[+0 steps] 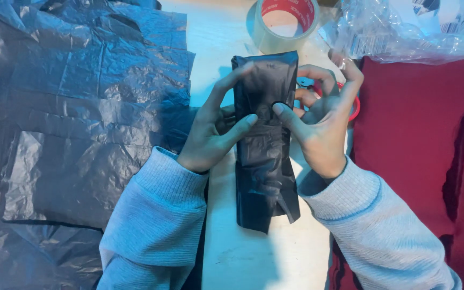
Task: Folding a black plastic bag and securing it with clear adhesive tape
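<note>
Holding a narrow black plastic packet (265,139) upright between them, the left hand (210,134) and right hand (320,121) clamp it from both sides, thumbs pressed on its glossy, wrinkled front and fingers (232,80) curled around its edges. The packet hangs just above the pale desk (253,258), its lower end folded and crumpled. Crinkled dark plastic sheets (76,118) lie spread at the left. A roll of clear tape (285,21) with a red core sits beyond the packet. Smooth red fabric (409,118) lies at the right, and a clear crumpled plastic bag (404,29) holds printed labels above it. Both sleeves are light ribbed knit.
</note>
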